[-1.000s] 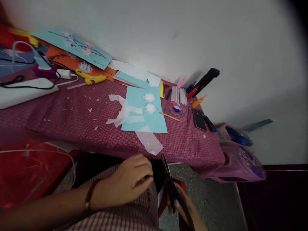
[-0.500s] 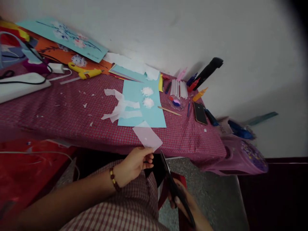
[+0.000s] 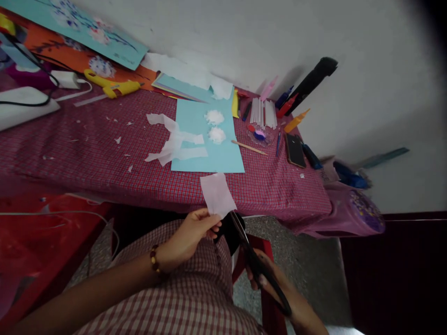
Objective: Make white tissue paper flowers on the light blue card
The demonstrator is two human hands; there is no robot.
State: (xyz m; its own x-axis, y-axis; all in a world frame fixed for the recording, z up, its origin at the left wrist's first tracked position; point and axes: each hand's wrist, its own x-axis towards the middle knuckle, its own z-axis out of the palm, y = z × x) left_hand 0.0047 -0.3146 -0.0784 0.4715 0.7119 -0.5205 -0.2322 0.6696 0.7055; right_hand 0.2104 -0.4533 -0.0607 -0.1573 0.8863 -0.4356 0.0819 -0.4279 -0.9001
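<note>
Between the thumb and fingers of my left hand (image 3: 197, 231) is a thin white piece of tissue paper (image 3: 218, 193), pinched at its lower corner. My right hand (image 3: 270, 274) grips black-handled scissors (image 3: 258, 267); their blades point up and lie close to the paper's lower right corner. Whether the blades touch the paper I cannot tell. Beyond the paper, a light blue sheet (image 3: 190, 163) lies on the table with two white crumpled paper puffs (image 3: 215, 125) on it. Cut tissue strips (image 3: 171, 144) overlap its left side.
A pencil (image 3: 249, 148), a phone (image 3: 295, 150) and white glue sticks (image 3: 262, 113) are on the right of the checked tablecloth (image 3: 87, 153). A yellow glue gun (image 3: 113, 87) lies at the left. Flower pictures (image 3: 94, 32) lean against the wall.
My left hand has turned the tissue paper more upright and brought its lower right corner close to the scissor blades. The camera view has shifted slightly.
</note>
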